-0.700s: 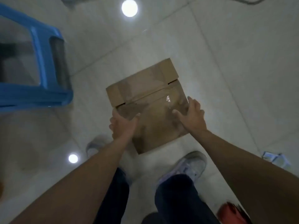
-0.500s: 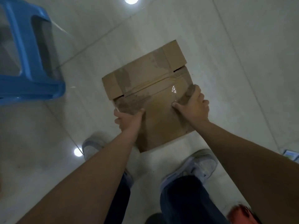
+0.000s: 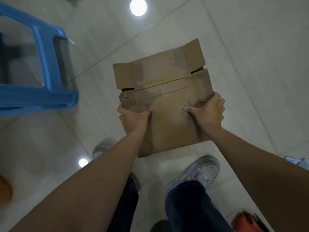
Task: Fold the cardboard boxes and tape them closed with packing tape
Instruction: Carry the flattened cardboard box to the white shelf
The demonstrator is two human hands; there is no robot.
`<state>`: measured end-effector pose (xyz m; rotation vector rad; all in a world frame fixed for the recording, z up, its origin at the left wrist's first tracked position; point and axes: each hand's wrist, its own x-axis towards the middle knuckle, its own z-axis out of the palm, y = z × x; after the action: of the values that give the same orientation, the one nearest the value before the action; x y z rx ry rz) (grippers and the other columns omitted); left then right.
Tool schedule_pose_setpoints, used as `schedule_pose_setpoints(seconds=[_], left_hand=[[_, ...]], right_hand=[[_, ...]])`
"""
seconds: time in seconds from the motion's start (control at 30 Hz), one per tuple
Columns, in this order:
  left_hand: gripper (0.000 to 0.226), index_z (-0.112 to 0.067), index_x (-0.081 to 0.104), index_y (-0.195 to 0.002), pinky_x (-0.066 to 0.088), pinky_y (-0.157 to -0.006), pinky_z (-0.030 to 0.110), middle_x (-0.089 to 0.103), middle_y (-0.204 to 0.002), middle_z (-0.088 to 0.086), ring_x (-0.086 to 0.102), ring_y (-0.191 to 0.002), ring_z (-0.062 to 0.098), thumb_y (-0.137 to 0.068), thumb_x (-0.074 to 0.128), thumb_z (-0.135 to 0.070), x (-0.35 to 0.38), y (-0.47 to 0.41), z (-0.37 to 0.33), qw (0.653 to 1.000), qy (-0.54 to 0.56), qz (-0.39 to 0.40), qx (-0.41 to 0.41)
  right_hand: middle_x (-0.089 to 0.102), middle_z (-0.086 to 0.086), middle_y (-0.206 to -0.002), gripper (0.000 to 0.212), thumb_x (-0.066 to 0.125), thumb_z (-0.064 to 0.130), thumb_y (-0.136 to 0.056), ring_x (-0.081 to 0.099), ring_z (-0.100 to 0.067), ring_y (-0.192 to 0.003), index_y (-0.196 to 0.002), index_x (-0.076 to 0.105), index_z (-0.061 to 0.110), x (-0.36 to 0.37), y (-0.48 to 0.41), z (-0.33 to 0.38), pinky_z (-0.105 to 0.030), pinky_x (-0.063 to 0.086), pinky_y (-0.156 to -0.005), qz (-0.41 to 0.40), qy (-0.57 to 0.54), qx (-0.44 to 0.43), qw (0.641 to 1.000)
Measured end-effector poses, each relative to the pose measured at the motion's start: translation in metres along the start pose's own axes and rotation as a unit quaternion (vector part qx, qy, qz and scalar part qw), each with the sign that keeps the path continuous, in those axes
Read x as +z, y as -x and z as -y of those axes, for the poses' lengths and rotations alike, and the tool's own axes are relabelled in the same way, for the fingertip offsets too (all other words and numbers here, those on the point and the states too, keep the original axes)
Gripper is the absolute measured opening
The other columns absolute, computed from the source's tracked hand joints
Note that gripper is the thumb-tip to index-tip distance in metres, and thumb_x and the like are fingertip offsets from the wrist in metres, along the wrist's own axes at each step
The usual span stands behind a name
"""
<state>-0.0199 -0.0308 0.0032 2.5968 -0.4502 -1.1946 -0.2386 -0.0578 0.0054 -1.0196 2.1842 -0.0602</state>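
**A:** Where is the box (image 3: 168, 77)?

**B:** Above the shoes (image 3: 203, 169), held clear of the floor (image 3: 242, 47). The left hand (image 3: 133, 121) and right hand (image 3: 208, 114) each grip a side edge, fingers (image 3: 217, 101) curled round it and thumbs on top.

**A:** What is the likely failure?

**B:** The left thumb presses torn, stripped card, which may buckle and let the grip slip. Gaps show at both seam ends, so the flaps may spring open. A leftward swing could strike the stool (image 3: 45, 64).

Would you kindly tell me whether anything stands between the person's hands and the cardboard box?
Nothing visible does. The left hand and the right hand grip the cardboard box directly at its side edges, thumbs on its upper face. The blue stool stands apart, off to the left.
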Motion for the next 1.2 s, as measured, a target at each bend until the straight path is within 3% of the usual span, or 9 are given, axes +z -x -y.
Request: schedule_pose_setpoints(seconds=[0.27,0.53,0.67,1.0,1.2], left_hand=[[0.121,-0.024,0.016,-0.153,0.041,-0.111,0.048,0.038,-0.146,0.009,0.043,-0.134,0.033,-0.060,0.088,-0.051,-0.121,0.093,-0.185,0.984,0.052,-0.006,0.171],[0.125,-0.019,0.008,-0.158,0.035,-0.114,0.046,0.030,-0.154,0.012,0.036,-0.141,0.034,-0.068,0.090,-0.044,-0.312,0.198,-0.391,0.950,0.092,-0.016,0.298],[0.123,-0.018,0.009,-0.158,0.038,-0.110,0.047,0.027,-0.156,0.013,0.037,-0.140,0.035,-0.069,0.090,-0.043,-0.418,0.250,-0.476,0.932,0.110,-0.029,0.344],[0.123,-0.021,0.012,-0.157,0.047,-0.105,0.047,0.031,-0.153,0.011,0.043,-0.137,0.033,-0.067,0.091,-0.048,-0.638,0.385,-0.630,0.866,0.123,-0.006,0.485],[0.119,-0.021,0.012,-0.156,0.037,-0.095,0.029,0.031,-0.153,0.009,0.042,-0.136,0.027,-0.070,0.092,-0.039,-0.700,0.436,-0.687,0.822,0.178,0.001,0.542]], right_hand=[[0.041,-0.005,-0.132,0.111,0.094,0.054,-0.054,0.052,-0.032,-0.119,-0.140,0.032,0.020,-0.182,0.050,0.140,-0.057,0.047,-0.100,-0.094,-0.110,-0.065,0.987],[0.040,-0.010,-0.137,0.115,0.092,0.057,-0.055,0.053,-0.035,-0.121,-0.142,0.026,0.023,-0.386,0.138,0.334,-0.054,0.049,-0.099,-0.154,-0.157,-0.124,0.967],[0.041,-0.010,-0.137,0.119,0.086,0.069,-0.049,0.054,-0.037,-0.120,-0.141,0.024,0.026,-0.475,0.200,0.424,-0.057,0.048,-0.100,-0.185,-0.169,-0.157,0.955],[0.041,-0.011,-0.139,0.106,0.091,0.056,-0.059,0.046,-0.036,-0.128,-0.136,0.028,0.020,-0.666,0.352,0.572,-0.054,0.044,-0.107,-0.236,-0.264,-0.173,0.919],[0.043,-0.009,-0.138,0.108,0.091,0.055,-0.061,0.046,-0.031,-0.127,-0.140,0.028,0.018,-0.735,0.387,0.621,-0.048,0.045,-0.105,-0.300,-0.291,-0.233,0.878]])
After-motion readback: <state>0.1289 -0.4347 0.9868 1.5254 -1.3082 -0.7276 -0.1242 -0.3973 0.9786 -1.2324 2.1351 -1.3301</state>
